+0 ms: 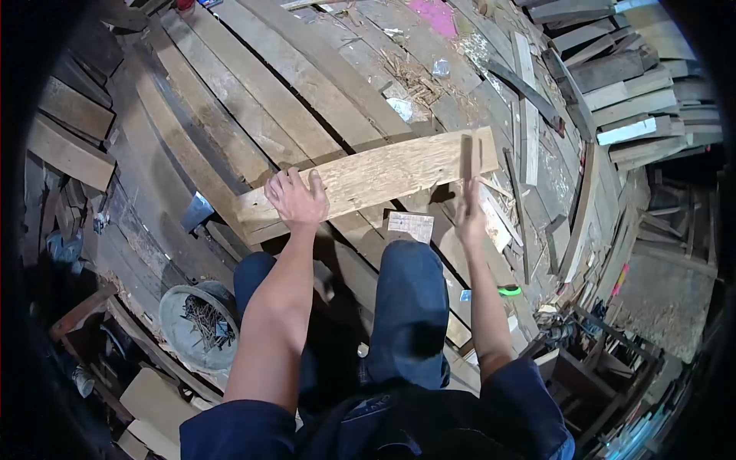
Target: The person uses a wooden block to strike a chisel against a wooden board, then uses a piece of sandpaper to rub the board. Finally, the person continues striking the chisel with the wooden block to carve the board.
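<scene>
A long pale wooden board (383,175) with a rough face lies crosswise in front of my knees, over several planks. On its left part, my left hand (297,201) grips it, with the fingers at the far edge and the thumb apart on the face. My right hand (470,218) is closed around a brown stick-like tool (470,157), which stands across the board's right end. Motion blurs this tool, so its exact kind is unclear. Between my knees and the board lies a small whitish block (411,226).
A bucket of nails (201,326) stands by my left knee. A metal blade (198,211) is near the board's left end. Stacked timber (636,107) fills the right back, and wood shavings (414,80) litter the floor. A green-handled item (509,291) lies right of my knee.
</scene>
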### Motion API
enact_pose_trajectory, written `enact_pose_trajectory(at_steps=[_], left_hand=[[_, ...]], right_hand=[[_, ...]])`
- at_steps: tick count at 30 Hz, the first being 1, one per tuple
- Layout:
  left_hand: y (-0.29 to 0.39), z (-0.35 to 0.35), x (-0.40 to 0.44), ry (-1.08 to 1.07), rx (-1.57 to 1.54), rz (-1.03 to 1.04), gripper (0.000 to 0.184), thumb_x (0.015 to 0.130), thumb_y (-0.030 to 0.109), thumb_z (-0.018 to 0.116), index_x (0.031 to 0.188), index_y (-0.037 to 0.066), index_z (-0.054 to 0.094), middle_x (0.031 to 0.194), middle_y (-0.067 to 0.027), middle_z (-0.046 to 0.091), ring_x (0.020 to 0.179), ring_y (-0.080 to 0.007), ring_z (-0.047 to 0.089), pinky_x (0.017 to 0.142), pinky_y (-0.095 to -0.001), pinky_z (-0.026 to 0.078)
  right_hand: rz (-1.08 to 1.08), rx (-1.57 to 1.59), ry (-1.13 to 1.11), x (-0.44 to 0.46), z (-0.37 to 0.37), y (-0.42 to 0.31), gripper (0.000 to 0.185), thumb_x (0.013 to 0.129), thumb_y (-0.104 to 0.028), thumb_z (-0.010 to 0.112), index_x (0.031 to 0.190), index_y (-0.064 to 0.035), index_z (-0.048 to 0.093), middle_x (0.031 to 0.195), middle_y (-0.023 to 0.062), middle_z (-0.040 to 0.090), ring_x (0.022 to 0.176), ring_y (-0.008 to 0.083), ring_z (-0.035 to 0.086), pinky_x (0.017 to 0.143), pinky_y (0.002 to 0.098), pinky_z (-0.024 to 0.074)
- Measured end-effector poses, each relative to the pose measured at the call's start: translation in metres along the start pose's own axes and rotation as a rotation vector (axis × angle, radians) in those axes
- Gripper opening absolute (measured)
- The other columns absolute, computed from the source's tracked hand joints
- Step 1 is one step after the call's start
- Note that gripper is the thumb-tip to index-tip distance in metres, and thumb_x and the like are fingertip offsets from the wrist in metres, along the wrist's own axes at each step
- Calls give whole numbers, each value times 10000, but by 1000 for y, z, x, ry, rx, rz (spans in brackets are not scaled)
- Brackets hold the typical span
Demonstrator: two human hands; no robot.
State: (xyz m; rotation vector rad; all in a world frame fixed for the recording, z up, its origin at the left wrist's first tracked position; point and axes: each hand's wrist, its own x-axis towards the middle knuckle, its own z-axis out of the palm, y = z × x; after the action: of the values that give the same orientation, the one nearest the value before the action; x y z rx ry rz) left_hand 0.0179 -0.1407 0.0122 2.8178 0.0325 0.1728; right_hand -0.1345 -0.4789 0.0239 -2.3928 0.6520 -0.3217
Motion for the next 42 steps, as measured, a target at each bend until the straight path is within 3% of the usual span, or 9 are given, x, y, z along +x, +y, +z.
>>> enact_pose_trajectory(at_steps=[4, 8, 15, 19, 25, 29, 33, 38, 42], left_hand=[[0, 1, 0, 32, -28, 2, 427, 931, 413, 545, 1051, 5, 588, 1104, -180, 539, 1167, -349, 453, 1118, -527, 250], [-2, 6, -1, 92, -37, 23, 428, 942, 410, 533, 1069, 5, 588, 1113, -182, 542, 1166, -352, 456, 1116, -532, 248], [1, -1, 0, -3, -20, 2, 437, 943, 411, 520, 1067, -2, 592, 1130, -190, 546, 1179, -355, 454, 1125, -538, 235], [0, 1, 0, 12, -29, -14, 439, 958, 433, 503, 1081, 19, 581, 1131, -184, 548, 1211, -352, 439, 1127, -529, 227], [1, -1, -1, 19, -27, 10, 429, 945, 421, 520, 1073, 16, 578, 1116, -181, 547, 1178, -351, 456, 1100, -529, 254], [0, 0, 0, 37, -33, 12, 421, 947, 410, 519, 1070, 11, 573, 1116, -191, 544, 1177, -360, 454, 1106, -530, 249], [0, -2, 0, 4, -30, -5, 430, 950, 420, 516, 1075, 13, 571, 1121, -190, 543, 1188, -362, 449, 1113, -533, 241], [-2, 2, 2, 43, -14, 3, 419, 951, 418, 519, 1069, 19, 570, 1120, -186, 544, 1172, -356, 454, 1107, -533, 248], [-1, 2, 1, 37, -16, 5, 407, 947, 412, 524, 1057, 24, 575, 1114, -178, 549, 1166, -348, 459, 1100, -529, 263]], right_hand=[[-458, -222, -497, -38, 0, -30, 613, 915, -161, 671, 1488, -154, 455, 979, 253, 657, 859, 435, 672, 755, 497, 536], [-54, -155, -327, -6, 2, -31, 631, 903, -135, 666, 1494, -153, 445, 1018, 235, 677, 755, 431, 675, 696, 475, 558], [-486, -207, -548, -16, -1, -50, 634, 905, -83, 643, 1494, -223, 454, 1166, 284, 655, 1010, 434, 671, 825, 446, 555], [-61, -99, -163, 13, 14, -38, 675, 911, -148, 647, 1525, -256, 388, 1111, 250, 674, 821, 442, 685, 691, 487, 564], [-340, -424, -687, 21, -20, -69, 637, 918, -141, 652, 1509, -209, 423, 1130, 238, 683, 953, 417, 691, 790, 461, 562], [-66, -110, -192, 27, 12, -56, 663, 916, -143, 642, 1527, -179, 386, 1015, 278, 684, 923, 457, 668, 774, 470, 553], [-669, -162, -437, -6, 13, -79, 642, 922, -191, 647, 1507, -318, 415, 995, 241, 693, 823, 448, 682, 798, 504, 570], [-34, -32, -186, 30, 22, -54, 678, 928, -154, 621, 1537, -298, 361, 856, 230, 693, 600, 398, 655, 554, 461, 547], [-383, -285, -272, -4, 37, -82, 746, 883, -162, 649, 1536, -352, 344, 715, 216, 670, 542, 373, 650, 545, 496, 549]])
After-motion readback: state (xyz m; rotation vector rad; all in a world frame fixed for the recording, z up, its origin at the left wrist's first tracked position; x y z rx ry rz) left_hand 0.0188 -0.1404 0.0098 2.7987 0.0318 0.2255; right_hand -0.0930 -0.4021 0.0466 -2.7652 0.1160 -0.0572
